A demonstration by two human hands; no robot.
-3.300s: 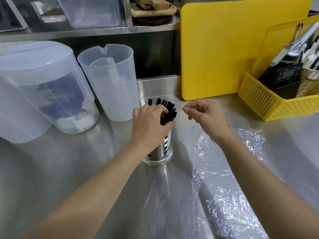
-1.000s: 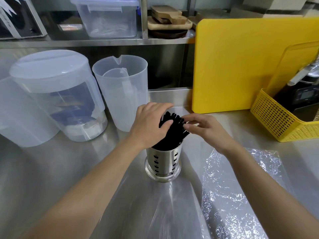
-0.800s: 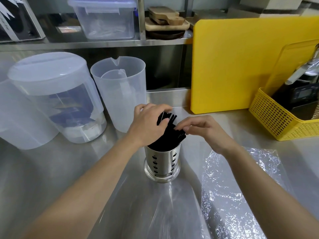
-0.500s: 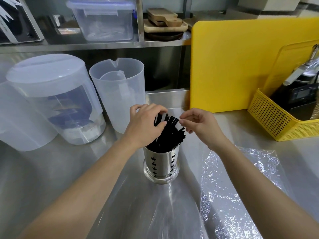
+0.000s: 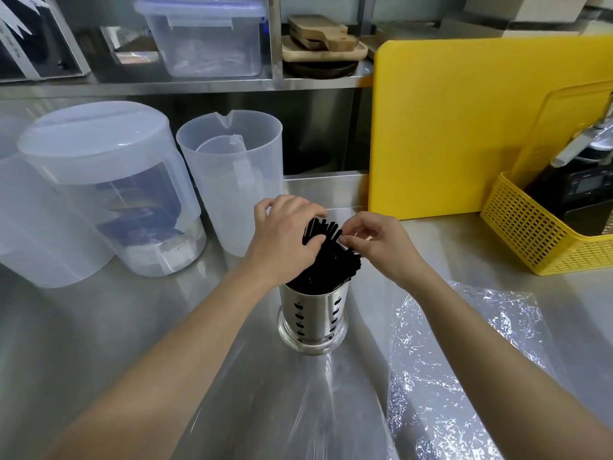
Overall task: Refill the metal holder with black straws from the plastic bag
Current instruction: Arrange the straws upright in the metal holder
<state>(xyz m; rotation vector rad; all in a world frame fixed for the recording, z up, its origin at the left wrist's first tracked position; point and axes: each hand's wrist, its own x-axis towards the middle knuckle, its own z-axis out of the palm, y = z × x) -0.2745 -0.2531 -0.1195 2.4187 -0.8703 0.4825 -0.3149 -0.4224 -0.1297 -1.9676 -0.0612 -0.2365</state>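
Note:
A perforated metal holder (image 5: 313,318) stands upright in the middle of the steel counter, packed with black straws (image 5: 326,260) that fan out above its rim. My left hand (image 5: 285,239) wraps around the bundle from the left, fingers curled on the straw tops. My right hand (image 5: 378,242) reaches in from the right and pinches a straw tip between thumb and forefinger. The clear plastic bag (image 5: 447,376) lies flat and crinkled on the counter to the right of the holder, under my right forearm.
Two translucent plastic jugs (image 5: 232,180) and a lidded container (image 5: 109,180) stand at the back left. A yellow cutting board (image 5: 464,127) leans at the back right beside a yellow basket (image 5: 544,240) of tools. A shelf runs above.
My right hand has moved back onto the straw tips and pinched one. My left hand stays curled on the bundle; the holder has not moved.

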